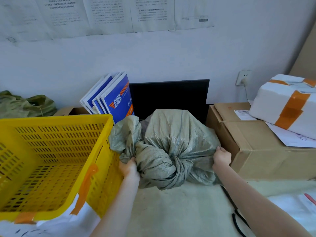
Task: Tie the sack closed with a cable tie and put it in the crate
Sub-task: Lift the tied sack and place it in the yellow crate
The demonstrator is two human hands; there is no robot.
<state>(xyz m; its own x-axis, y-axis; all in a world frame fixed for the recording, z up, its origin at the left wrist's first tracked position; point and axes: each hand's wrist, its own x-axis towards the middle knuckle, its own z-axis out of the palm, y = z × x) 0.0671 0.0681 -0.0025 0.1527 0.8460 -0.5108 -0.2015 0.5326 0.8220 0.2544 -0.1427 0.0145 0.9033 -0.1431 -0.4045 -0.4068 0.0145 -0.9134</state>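
A grey-green woven sack (176,139) lies on the table in the middle, its neck gathered and twisted at the front. My left hand (129,167) grips the bunched fabric at the sack's left front. At the sack's right side my right hand (222,157) clutches the cloth. The yellow slatted plastic crate (56,118) stands directly left of the sack, touching it, with nothing inside. I cannot make out a cable tie on the neck.
A brown cardboard box (253,147) sits right of the sack with a white taped foam parcel (287,101) on top. Blue-and-white envelopes (118,98) and a black monitor (169,96) stand behind. A black cable (237,218) lies at the front right. More green sacks (25,105) are piled far left.
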